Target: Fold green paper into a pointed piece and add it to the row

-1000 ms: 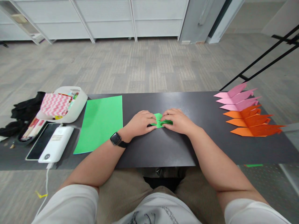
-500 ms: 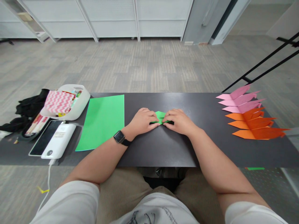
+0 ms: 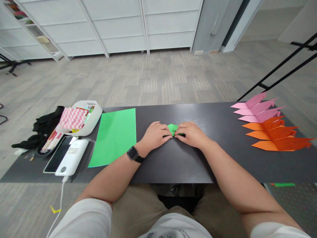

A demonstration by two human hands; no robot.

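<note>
A small folded piece of green paper lies on the dark table between my hands, its two ends hidden under my fingers. My left hand, with a black watch on the wrist, pinches its left side. On the right side, my right hand grips the paper with thumb and fingers. Both thumbs come close together at the paper's near edge. To the left lies a larger stack of green paper sheets, flat on the table.
Folded orange paper figures and pink ones stand in a row at the right. At the left are a white basket, a phone, a white power bank with a cable, and black cloth.
The camera view has tilted up and shifted slightly, so the table sits lower and further right. My hands keep hold of the green paper, and the thumbs are a little closer together.
</note>
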